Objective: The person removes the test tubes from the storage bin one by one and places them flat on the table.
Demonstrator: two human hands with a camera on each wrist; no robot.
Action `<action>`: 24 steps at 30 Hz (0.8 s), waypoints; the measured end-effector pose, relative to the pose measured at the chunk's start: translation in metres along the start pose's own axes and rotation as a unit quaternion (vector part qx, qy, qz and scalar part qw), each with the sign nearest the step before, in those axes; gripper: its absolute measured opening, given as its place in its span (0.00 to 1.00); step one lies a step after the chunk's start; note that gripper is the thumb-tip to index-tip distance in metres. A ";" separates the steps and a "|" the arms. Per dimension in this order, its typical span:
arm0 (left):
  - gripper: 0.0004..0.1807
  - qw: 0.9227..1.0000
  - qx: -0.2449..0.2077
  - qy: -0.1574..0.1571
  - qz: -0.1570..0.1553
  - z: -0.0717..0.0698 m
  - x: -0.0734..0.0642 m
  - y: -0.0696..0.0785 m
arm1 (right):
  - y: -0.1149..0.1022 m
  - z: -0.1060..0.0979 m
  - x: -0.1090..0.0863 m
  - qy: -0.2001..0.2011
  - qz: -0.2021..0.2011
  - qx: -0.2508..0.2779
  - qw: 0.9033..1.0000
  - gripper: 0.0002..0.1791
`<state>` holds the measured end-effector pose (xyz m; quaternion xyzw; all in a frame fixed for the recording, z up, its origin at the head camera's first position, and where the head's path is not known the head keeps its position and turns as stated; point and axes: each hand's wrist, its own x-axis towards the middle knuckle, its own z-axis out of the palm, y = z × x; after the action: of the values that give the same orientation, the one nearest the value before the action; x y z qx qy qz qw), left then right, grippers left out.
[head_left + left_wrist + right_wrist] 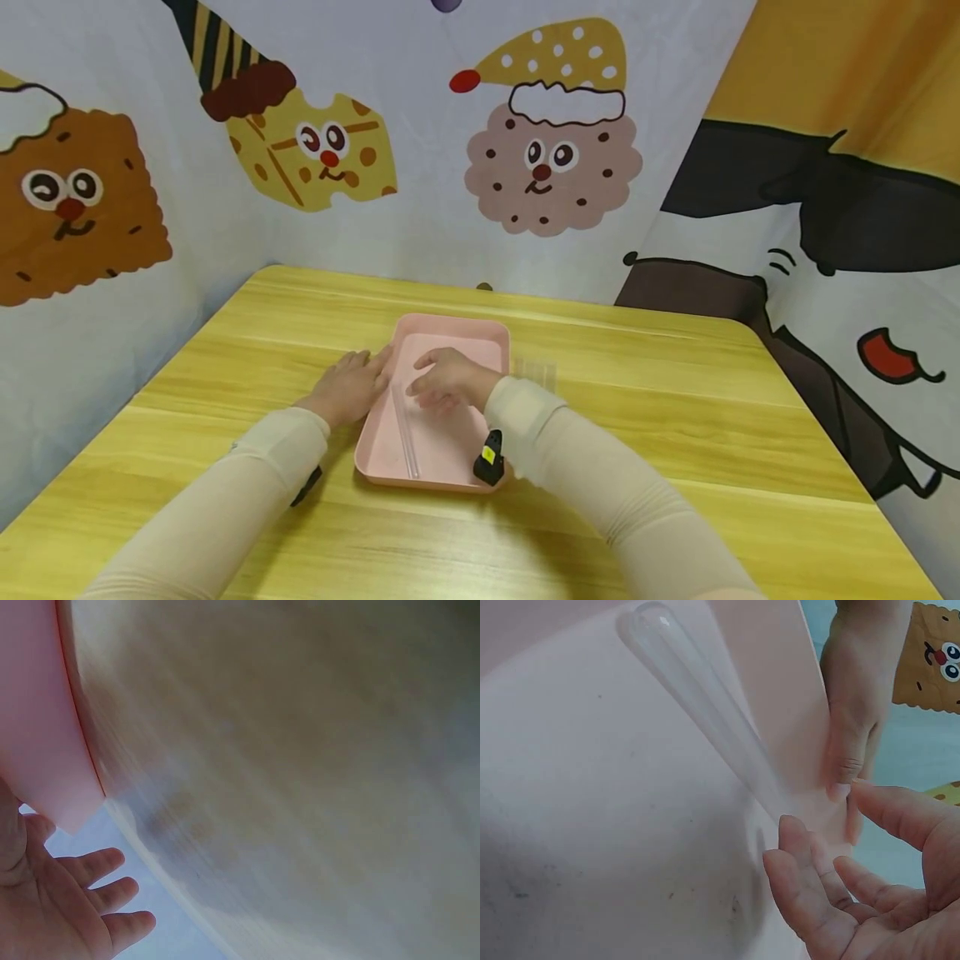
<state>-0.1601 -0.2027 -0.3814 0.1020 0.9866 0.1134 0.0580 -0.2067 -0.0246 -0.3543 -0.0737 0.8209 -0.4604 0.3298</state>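
Note:
A clear test tube (407, 437) lies lengthwise along the left side of a pink tray (453, 454). In the right wrist view, the tube's rounded end (656, 619) points away from my fingers. Over the tray, my right hand (453, 379) hovers with fingers loosely bent around nothing, near the tube's far end. That view also shows its thumb and fingertips apart. My left hand (348, 389) rests against the tray's outer left wall, its fingers spread. From the left wrist, the left hand (56, 900) appears beside the pink wall with relaxed fingers.
Several faint, transparent strip-like things (536, 372) lie on the wooden table (660, 433) just right of the tray, partly behind my right wrist. A cartoon-printed cloth (427, 167) hangs behind and beside the table.

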 end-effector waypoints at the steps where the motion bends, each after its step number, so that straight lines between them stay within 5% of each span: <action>1: 0.28 1.000 0.002 0.001 0.001 0.000 0.000 0.000 | 0.000 0.001 0.001 -0.001 0.002 -0.001 1.000 0.30; 24: 0.29 1.000 0.001 -0.005 -0.004 0.002 0.003 -0.003 | 0.003 0.011 0.004 -0.019 0.026 -0.057 0.998 0.27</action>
<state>-0.1628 -0.2042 -0.3843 0.0988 0.9868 0.1113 0.0635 -0.2022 -0.0328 -0.3627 -0.0799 0.8411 -0.4027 0.3522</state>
